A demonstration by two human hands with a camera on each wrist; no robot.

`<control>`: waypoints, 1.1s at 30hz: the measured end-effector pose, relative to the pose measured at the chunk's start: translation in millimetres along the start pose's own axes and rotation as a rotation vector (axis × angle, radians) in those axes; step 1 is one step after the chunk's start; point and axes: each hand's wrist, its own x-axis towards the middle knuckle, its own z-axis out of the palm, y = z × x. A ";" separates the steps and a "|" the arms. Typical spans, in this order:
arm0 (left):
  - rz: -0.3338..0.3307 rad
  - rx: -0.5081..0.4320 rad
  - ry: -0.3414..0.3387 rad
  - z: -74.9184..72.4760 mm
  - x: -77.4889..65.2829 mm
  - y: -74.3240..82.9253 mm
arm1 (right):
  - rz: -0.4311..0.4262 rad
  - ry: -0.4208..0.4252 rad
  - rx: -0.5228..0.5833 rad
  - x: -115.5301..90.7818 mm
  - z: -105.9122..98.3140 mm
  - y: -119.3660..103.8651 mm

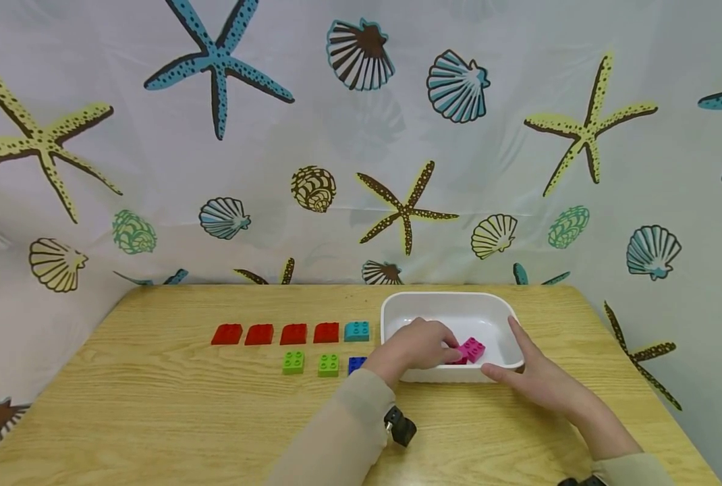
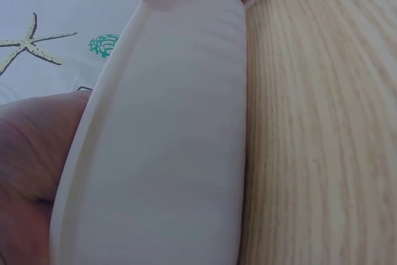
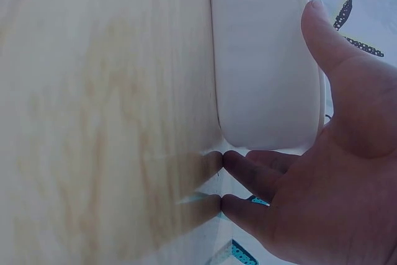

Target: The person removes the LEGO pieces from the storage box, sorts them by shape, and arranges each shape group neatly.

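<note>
A white plastic tray [image 1: 442, 373] stands at the table's right side. My left hand [image 1: 418, 343] reaches over its front rim, fingers pointing down inside and mostly hidden. The left thumb is right at a dark pink toy brick [image 1: 460, 357], and a brighter pink brick [image 1: 474, 349] lies beside that one. In the left wrist view the tray's front wall [image 2: 158, 128] covers most of this hand. My right hand [image 1: 540, 378] spans the tray's front right corner, thumb at the front rim. Its straight fingers [image 3: 251, 175] extend past the tray's end in the right wrist view.
Left of the tray, a back row holds several red sloped bricks [image 1: 260, 335] and a light blue brick [image 1: 357, 331]. In front are two lime green bricks [image 1: 328, 365] and a dark blue brick [image 1: 356, 364], partly behind the left forearm. A patterned curtain [image 1: 312, 243] hangs behind the table.
</note>
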 end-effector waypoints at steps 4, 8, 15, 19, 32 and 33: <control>0.011 0.006 0.012 -0.5 -0.8 0.4 | 0.004 -0.002 0.006 -0.3 0.2 0.2; 0.021 0.000 0.036 -1.3 -1.7 0.5 | 0.005 -0.002 0.005 -0.7 0.2 -0.2; 0.019 -0.021 0.080 0.3 -1.0 -1.3 | 0.004 -0.008 0.014 -1.7 -0.1 -1.4; 0.016 -0.054 0.086 1.8 -1.0 -2.1 | 0.004 -0.011 0.021 -1.2 0.2 -1.2; -0.011 -0.086 0.128 1.9 -1.5 -0.8 | 0.005 -0.008 0.021 -0.9 -0.1 0.1; -0.012 -0.085 0.135 1.7 -1.2 -0.5 | 0.003 -0.007 0.021 -0.9 0.0 0.1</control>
